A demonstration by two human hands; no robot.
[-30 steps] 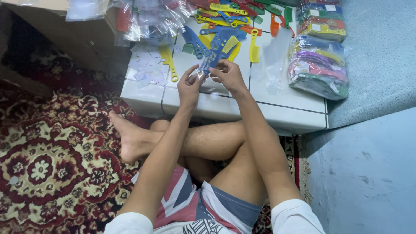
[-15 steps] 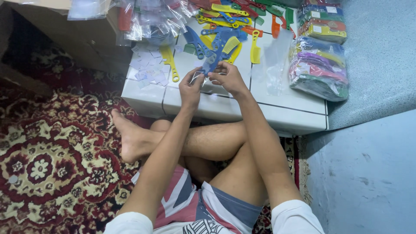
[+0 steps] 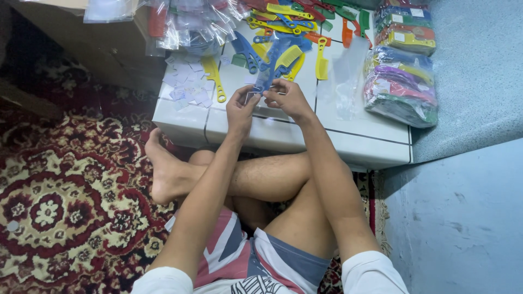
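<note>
Blue plastic comb [image 3: 271, 66] in a clear sleeve sits upper centre of frame, held up just above the white tiled desk [image 3: 376, 142]; both hands meet at its lower end. Left hand [image 3: 240, 110] w/ fingers pinched narrow on the sleeve's bottom edge, right hand [image 3: 289, 98] curled on the same end from the other side, thumb & fingertips closed on it. Can't tell exactly where comb ends and sleeve begins under the fingers. Just behind the comb, toward top centre, a loose heap of combs [image 3: 294, 22] in yellow, blue, red, green, orange, some overlapping. A yellow comb [image 3: 213, 77] lies alone left of the hands, beside scattered small paper tags [image 3: 185, 87]. Upper left: pile of empty clear sleeves [image 3: 201, 24] spilling over the desk edge next to a cardboard box [image 3: 92, 32]. Right of the hands a loose clear sleeve [image 3: 346, 76] lies flat, and further right, upper right of frame, bagged bundles of combs [image 3: 400, 84] stacked by colour. Lower half of frame: person's crossed bare legs, one foot [image 3: 163, 171] pointing left, striped shorts [image 3: 256, 261] at bottom centre. Red patterned carpet [image 3: 60, 201] fills left side; blue-grey wall [image 3: 463, 218] at right.
</note>
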